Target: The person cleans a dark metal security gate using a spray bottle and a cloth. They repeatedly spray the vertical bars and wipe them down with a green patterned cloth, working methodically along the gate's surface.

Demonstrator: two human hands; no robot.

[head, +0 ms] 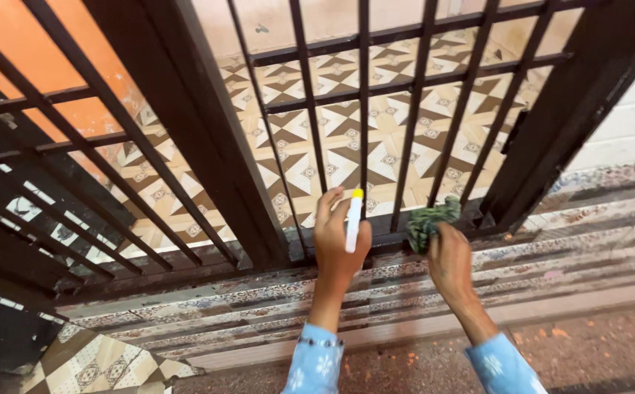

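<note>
The left hand [339,244] wraps its fingers around a slim white bottle [353,221], yellow cap up, aimed at the gate bars [363,109]. The right hand [449,259] clenches a green cloth [429,219] just above its fingers, pressed against the bottom rail [383,222].

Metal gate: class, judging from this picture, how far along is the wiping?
Done: nothing shows clearly as finished. In hand: the right hand presses a green cloth against the metal gate at its bottom rail; the left hand holds a white bottle with a yellow cap. Left: probably the bars higher up.
</note>
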